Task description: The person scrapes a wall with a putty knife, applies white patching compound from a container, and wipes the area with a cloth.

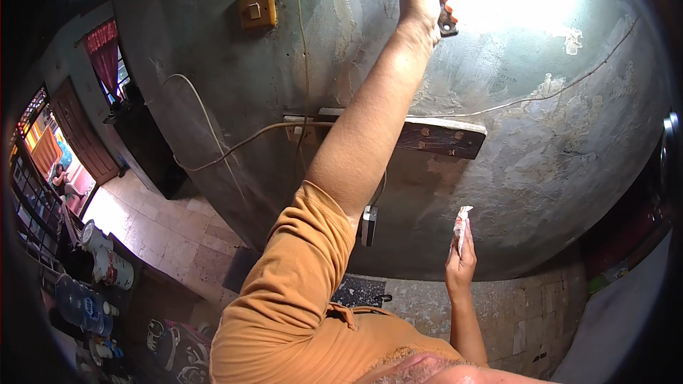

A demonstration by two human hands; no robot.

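Observation:
My left hand [420, 3] is raised high against the grey-green plastered wall [512, 71], closed around an orange-and-dark tool [447, 16]; its upper end is hard to make out in the bright glare. My right hand [461, 259] is lower on the right, in front of the wall, holding a white crumpled item with red markings [462, 220] upright. Below my raised hand, a dark board [448, 140] with a white top edge is on the wall, partly hidden by my forearm. An orange switch plate [257, 9] is to the left.
Loose cables [192, 92] run over the wall. At left are a dark cabinet [149, 149], an open doorway with a seated person [64, 181] beyond, white buckets [110, 267] and a water jug [82, 306]. Tiled floor [171, 227] runs along the wall's foot.

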